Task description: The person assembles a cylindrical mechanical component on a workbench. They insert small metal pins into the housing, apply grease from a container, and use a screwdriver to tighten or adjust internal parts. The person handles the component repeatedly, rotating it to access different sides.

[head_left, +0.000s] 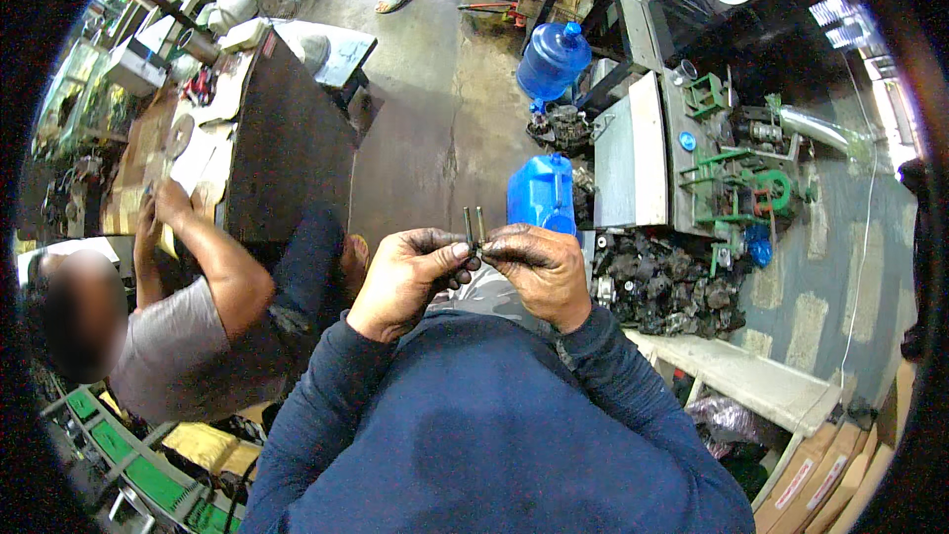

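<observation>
Grease-darkened, my left hand pinches a thin dark metal rod between thumb and fingers, in front of my body. Close beside it, my right hand grips a second thin metal rod, which looks more brassy. Both rods stand nearly upright and side by side, with a narrow gap between their upper ends. Their lower ends are hidden by my fingertips, so I cannot tell whether they are bolts or whether they touch there.
To my left a seated person works at a wooden desk. Ahead are a blue jug and a large blue water bottle. Greasy metal parts lie heaped on the right, below a bench with green metal frames.
</observation>
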`<state>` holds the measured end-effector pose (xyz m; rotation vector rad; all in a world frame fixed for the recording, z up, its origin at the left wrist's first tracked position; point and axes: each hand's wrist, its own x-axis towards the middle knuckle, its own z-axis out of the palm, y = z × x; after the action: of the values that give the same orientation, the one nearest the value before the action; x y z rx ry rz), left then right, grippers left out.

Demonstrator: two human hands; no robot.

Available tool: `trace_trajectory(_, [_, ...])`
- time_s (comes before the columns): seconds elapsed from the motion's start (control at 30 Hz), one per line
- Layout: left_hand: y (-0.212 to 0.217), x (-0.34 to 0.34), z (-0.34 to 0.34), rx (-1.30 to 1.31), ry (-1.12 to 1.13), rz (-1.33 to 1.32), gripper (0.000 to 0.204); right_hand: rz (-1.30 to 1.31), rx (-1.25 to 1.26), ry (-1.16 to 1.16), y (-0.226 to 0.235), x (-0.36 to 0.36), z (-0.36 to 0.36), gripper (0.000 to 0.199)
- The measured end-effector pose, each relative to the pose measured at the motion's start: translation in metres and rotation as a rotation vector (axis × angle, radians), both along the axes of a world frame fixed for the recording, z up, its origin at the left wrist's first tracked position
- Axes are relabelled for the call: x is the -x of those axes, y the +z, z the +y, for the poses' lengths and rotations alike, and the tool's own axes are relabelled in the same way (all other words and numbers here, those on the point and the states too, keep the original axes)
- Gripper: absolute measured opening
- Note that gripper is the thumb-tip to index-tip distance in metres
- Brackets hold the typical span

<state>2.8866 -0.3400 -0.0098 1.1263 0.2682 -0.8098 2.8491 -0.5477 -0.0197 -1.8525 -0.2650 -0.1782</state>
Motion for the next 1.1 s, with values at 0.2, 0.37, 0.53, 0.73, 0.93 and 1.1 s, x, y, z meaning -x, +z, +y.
trace_trajectory(0.2, [-0.011,-0.137,-0.031,-0.015,0.035,-0.007,0.017,0.006,-0.03,0.058,-0.015,-0.148,-0.032,0.013])
trace_trajectory(0.37, [0.003,-0.253,-0.058,0.003,0.135,0.022,0.02,-0.017,-0.043,0.103,-0.002,-0.281,-0.06,0.014])
trace_trajectory(0.53, [0.012,-0.354,-0.066,0.056,0.178,-0.005,0.023,0.014,-0.08,0.117,0.009,-0.388,-0.066,0.013])
trace_trajectory(0.73, [-0.007,-0.492,-0.056,0.109,0.19,-0.046,0.023,-0.005,-0.022,0.124,-0.003,-0.527,-0.056,0.013])
trace_trajectory(0.93, [-0.009,-0.623,-0.028,0.097,0.254,0.018,0.021,0.017,-0.027,0.129,-0.001,-0.667,-0.022,0.013])
trace_trajectory(1.1, [-0.006,-0.711,-0.022,0.078,0.239,0.003,0.02,0.067,-0.021,0.159,0.01,-0.754,-0.019,0.012])
